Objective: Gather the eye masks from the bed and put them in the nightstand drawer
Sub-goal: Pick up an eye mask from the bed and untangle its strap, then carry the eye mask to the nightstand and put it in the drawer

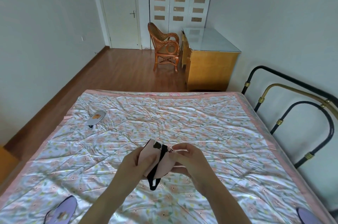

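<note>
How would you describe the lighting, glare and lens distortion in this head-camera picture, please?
Head view: soft, even daylight with only faint shadows under the hands; the desk's glass top and wood floor reflect light; the satin bedspread shows glossy highlights; wide-angle distortion bows the walls and bed frame; the pink eye mask held in both hands stays reasonably sharp.

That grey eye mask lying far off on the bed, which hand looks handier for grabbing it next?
Left, probably. The grey eye mask lies far on the left side of the bed, nearer the left hand. Both hands now hold the pink eye mask, so the right hand could keep it.
</note>
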